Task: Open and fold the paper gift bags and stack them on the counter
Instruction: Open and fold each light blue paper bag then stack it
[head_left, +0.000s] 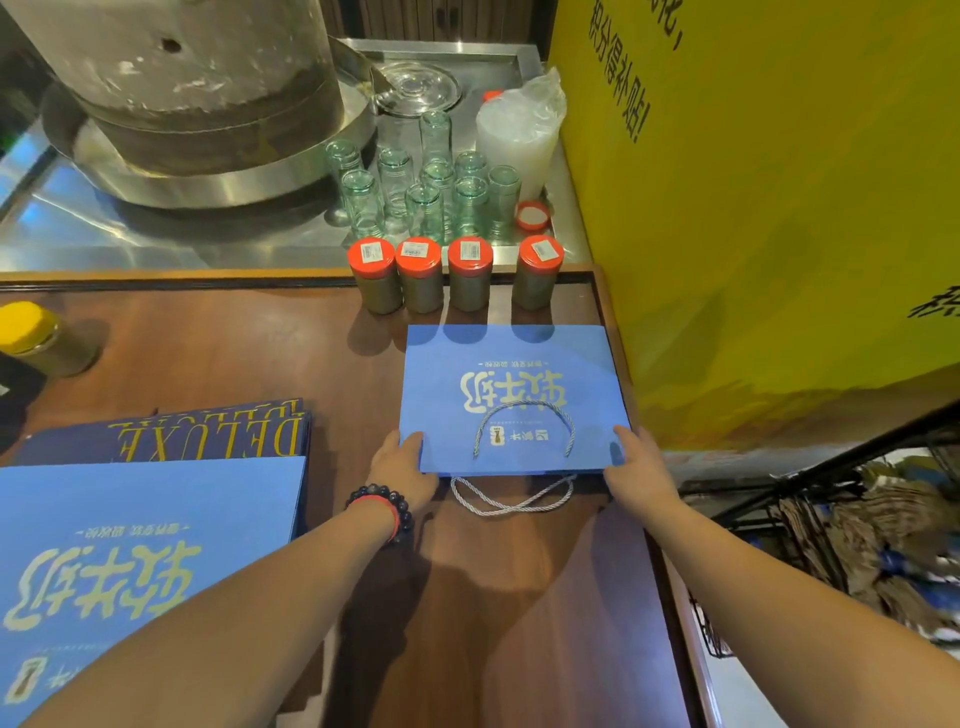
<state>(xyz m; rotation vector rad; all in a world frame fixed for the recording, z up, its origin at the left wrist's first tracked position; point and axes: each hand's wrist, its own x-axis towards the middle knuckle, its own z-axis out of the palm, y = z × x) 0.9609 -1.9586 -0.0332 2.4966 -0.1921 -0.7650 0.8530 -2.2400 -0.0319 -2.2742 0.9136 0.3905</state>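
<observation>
Two hands are holding a flat blue paper gift bag at its near corners on the wooden counter. In the head view, the left hand is pinching the near left corner, thumb lying on top, a beaded bracelet sitting on that wrist. The right hand is pinching the near right corner the same way. One rope handle is trailing off the bag's near edge onto the wood. Four red-lidded jars are standing just beyond the bag. A stack of flat blue bags is lying at the near left, well apart.
</observation>
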